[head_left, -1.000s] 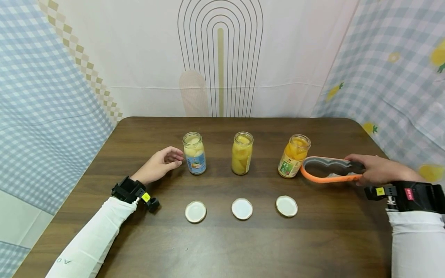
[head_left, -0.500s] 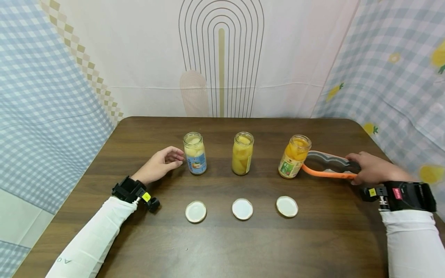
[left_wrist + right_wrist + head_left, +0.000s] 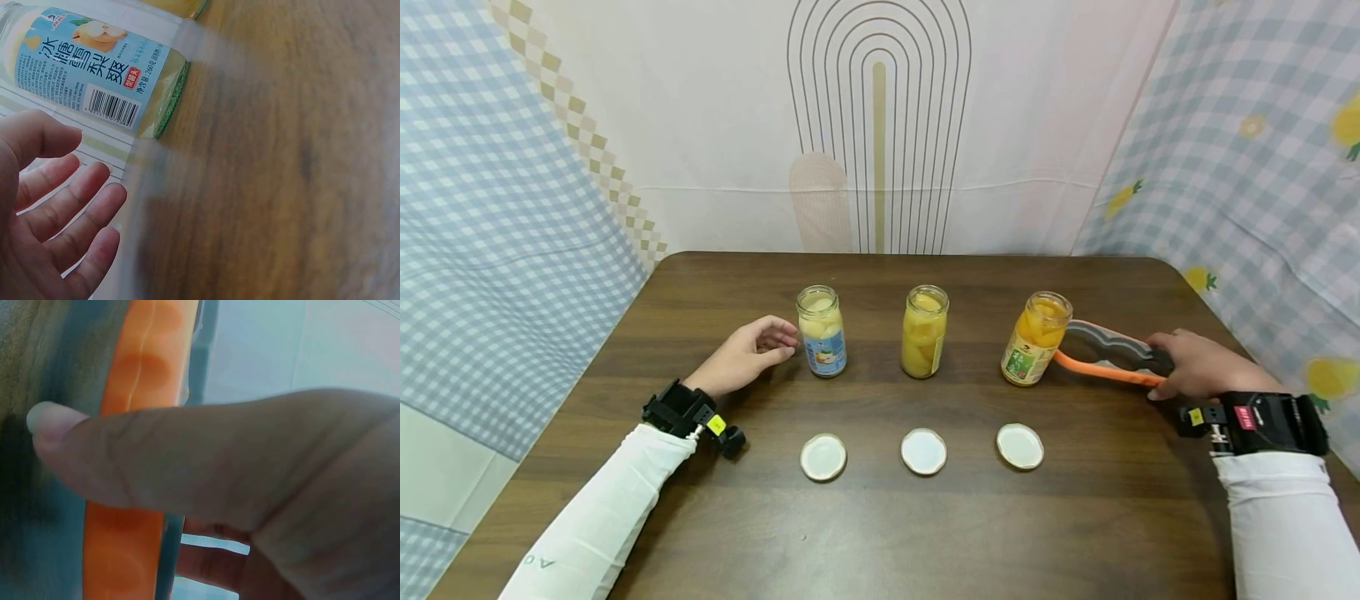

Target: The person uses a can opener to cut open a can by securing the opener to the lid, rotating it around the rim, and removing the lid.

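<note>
At the right of the head view, my right hand [image 3: 1210,364] grips the black end of an orange-and-grey jar opener [image 3: 1105,370]. Its looped far end lies by the jar of orange fruit [image 3: 1028,346], partly hidden behind it. The right wrist view has my thumb across the opener's orange band [image 3: 139,362]. My left hand [image 3: 743,356] rests on the table with loosely bent fingers, holding nothing, just left of the blue-labelled pear jar [image 3: 822,337]. In the left wrist view a small gap separates those fingers from the pear jar [image 3: 94,69]. Both jars stand upright without lids.
A third lidless jar of yellow fruit [image 3: 922,337] stands between the other two. Three lids, left [image 3: 823,457], middle [image 3: 923,452] and right [image 3: 1020,447], lie in a row nearer me. The brown table [image 3: 880,533] ends at a patterned cloth backdrop [image 3: 715,125].
My right hand has moved a little left with the jar opener, whose loop now shows narrower and reaches further behind the orange-fruit jar. My left hand, the jars and lids have stayed put.
</note>
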Demonstrator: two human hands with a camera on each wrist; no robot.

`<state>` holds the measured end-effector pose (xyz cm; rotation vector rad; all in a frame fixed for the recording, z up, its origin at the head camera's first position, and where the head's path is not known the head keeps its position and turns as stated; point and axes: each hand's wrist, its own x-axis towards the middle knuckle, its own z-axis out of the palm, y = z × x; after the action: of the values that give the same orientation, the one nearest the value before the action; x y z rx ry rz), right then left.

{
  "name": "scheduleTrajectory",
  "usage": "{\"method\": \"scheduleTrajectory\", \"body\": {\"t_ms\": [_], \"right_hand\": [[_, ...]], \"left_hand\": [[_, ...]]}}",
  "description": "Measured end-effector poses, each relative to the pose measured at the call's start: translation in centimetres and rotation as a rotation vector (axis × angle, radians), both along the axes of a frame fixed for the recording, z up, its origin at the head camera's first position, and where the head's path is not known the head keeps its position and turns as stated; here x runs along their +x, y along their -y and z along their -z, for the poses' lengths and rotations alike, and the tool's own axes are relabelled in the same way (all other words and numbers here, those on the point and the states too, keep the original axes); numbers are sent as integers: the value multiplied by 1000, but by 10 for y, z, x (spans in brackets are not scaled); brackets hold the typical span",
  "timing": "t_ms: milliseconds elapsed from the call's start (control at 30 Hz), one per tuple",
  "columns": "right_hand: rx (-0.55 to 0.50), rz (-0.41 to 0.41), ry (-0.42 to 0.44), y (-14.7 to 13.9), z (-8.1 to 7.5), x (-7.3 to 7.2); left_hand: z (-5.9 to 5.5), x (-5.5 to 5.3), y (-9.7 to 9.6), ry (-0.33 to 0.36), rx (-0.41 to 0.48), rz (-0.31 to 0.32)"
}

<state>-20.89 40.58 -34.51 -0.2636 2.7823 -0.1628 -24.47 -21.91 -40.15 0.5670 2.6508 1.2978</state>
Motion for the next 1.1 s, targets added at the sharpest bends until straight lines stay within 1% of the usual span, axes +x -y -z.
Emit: {"method": "scheduleTrajectory", "body": {"t_ms": [133,433,667,900,1100], "right_hand": [[-5,-24,-17,-1,3,0],[3,-13,-26,-1,9,-1],[1,-30,-41,0,13,-4],[-22,14,-1,2,13,-4],[-45,28,44,5,10,-4]], "left_hand": [[-1,0,-1,9,5,1],[-2,1,-1,3,19,19],[-3,1,-1,1,19,22],[-4,2,1,1,13,23],[-2,2,1,1,4,21]]}}
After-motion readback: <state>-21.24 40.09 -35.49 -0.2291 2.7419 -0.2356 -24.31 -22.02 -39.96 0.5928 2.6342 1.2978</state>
